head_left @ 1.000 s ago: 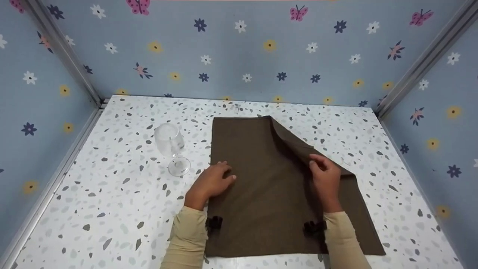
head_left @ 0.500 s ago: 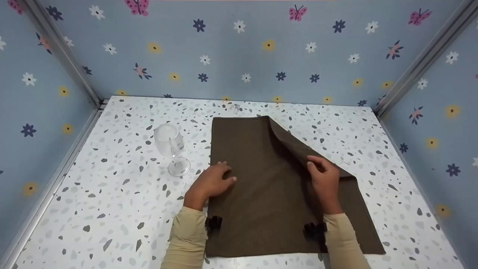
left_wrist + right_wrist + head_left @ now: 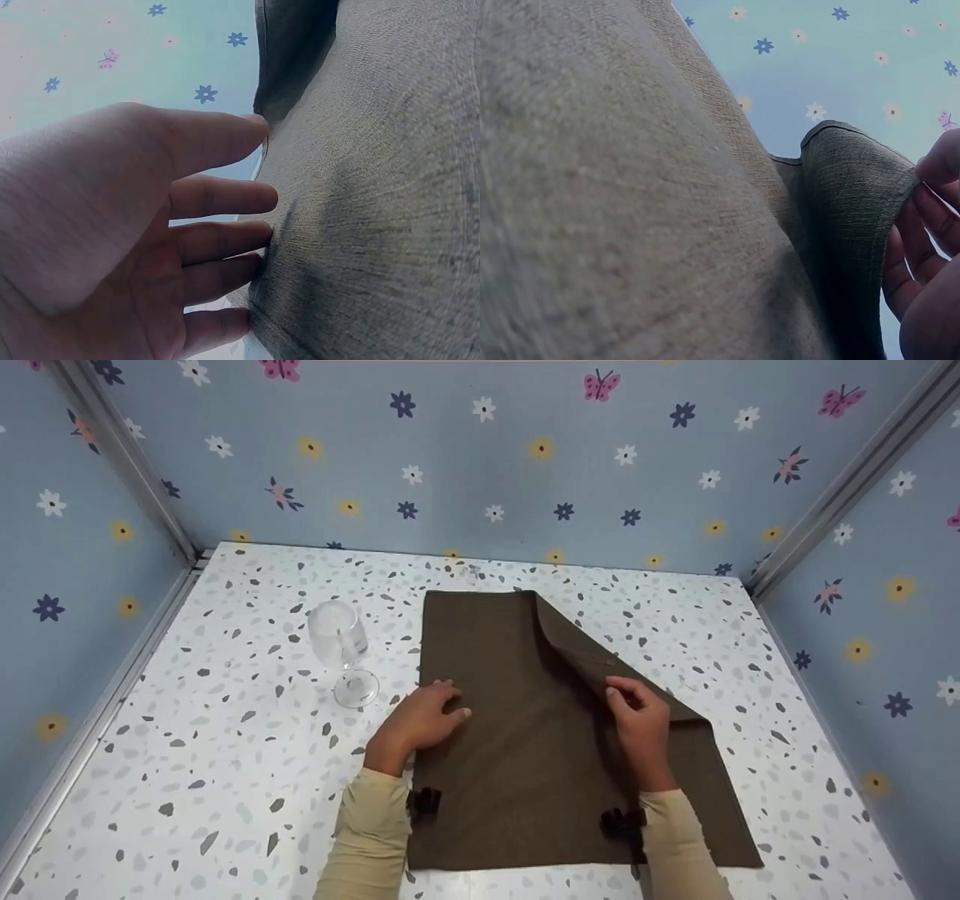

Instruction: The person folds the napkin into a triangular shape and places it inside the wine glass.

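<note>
A dark brown cloth (image 3: 510,750) lies spread on the speckled table, its far right corner lifted and folded over toward the middle. Between thumb and fingertips my right hand (image 3: 641,727) pinches that corner; the right wrist view shows the raised flap (image 3: 855,195) curving up to the fingers (image 3: 922,240). My left hand (image 3: 420,724) rests on the cloth's left edge with fingers fairly straight. In the left wrist view the fingertips (image 3: 259,232) touch the cloth's surface (image 3: 375,187), the thumb held apart from the fingers.
A clear stemmed glass (image 3: 337,634) lies on its side left of the cloth, its round foot (image 3: 356,688) toward me. The white speckled table (image 3: 225,720) is bounded by blue flowered panels (image 3: 480,457) at the back and both sides.
The right hand has shifted slightly left and toward me, drawing the pinched corner a little further over the cloth. The left hand stays in about the same place on the cloth.
</note>
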Demonstrator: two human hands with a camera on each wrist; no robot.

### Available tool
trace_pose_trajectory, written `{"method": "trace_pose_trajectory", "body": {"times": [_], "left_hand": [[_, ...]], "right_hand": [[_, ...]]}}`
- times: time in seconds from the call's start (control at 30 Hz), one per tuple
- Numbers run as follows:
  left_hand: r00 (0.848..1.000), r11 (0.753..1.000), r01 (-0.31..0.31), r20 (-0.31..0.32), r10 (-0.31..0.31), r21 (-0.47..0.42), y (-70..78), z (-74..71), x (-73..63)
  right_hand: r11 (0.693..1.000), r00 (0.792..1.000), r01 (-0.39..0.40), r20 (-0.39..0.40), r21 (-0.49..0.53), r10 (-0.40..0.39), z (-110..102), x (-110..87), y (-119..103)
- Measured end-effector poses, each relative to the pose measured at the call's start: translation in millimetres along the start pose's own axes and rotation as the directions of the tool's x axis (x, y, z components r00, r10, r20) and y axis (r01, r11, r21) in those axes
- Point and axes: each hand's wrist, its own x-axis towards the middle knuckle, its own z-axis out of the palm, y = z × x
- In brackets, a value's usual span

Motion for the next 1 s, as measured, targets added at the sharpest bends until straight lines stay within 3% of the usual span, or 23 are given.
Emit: {"method": "trace_pose_trajectory", "body": {"times": [0.33,0.7,1.0], "left_hand": [[1.0,1.0,-0.013,0.002,0.013,-0.015,-1.0,0.8,-0.4],[1.0,1.0,-0.001,-0.016,0.0,-0.019,-1.0,-0.4,-0.8],[1.0,1.0,-0.025,-0.017,0.025,-0.002,0.8,-1.0,-0.9]], "right_hand": [[0.999,1.0,-0.008,0.009,0.045,0.007,6.5,-4.6,4.2],[0.995,0.994,0.095,0.048,0.02,-0.096,10.9,-3.7,0.7],[0.992,0.99,0.127,0.056,0.007,-0.128,10.5,-6.1,-1.1]]}}
